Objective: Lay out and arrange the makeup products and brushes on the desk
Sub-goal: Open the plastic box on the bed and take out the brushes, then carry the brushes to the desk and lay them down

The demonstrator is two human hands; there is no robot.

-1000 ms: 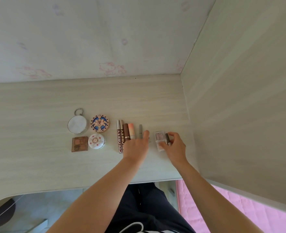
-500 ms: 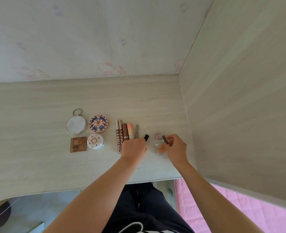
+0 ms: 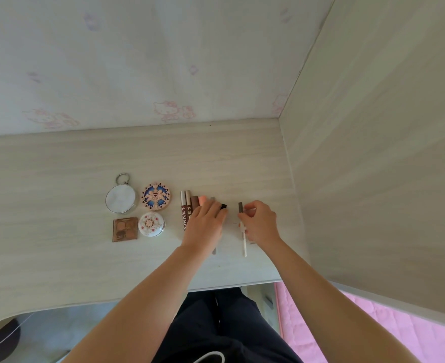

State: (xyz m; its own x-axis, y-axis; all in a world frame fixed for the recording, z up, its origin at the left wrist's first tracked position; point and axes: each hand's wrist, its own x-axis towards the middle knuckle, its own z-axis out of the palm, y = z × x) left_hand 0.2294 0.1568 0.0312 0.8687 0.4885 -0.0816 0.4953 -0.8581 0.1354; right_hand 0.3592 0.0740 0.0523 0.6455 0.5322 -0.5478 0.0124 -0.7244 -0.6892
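Cosmetics lie in a loose row on the pale wood counter [image 3: 59,258], and the two slender sticks at its right end are in hand. The right grip [image 3: 259,222] pinches a white-shafted pencil [image 3: 244,242] between thumb and curled fingers. The pencil's dark grey cap points away from the person and its pale shaft runs back toward the counter's near edge; whether it touches the surface I cannot tell. Just to the left, the left grip [image 3: 205,224] lies palm down over a black-tipped stick [image 3: 224,206]. Thumb and forefinger close about the stick near its tip, and its brownish tail pokes out beside the wrist. This hand also covers the near ends of the neighbouring pieces, which lie side by side: a grey pencil [image 3: 212,199], a peach tube [image 3: 202,198], a brown tube [image 3: 195,201] and two lettered tubes [image 3: 183,213]. Further left, four cases sit in a square. At the back are a round mirror case [image 3: 121,199] with a metal ring and a blue-and-pink patterned compact [image 3: 156,196]. In front of them are a square brown palette [image 3: 125,229] and a white domed compact [image 3: 151,224]. Cartoon-printed wallpaper [image 3: 163,61] rises behind the counter, a wood panel [image 3: 373,153] closes the right side, and dark trousers [image 3: 216,323] and a pink mat [image 3: 373,336] show below the near edge.
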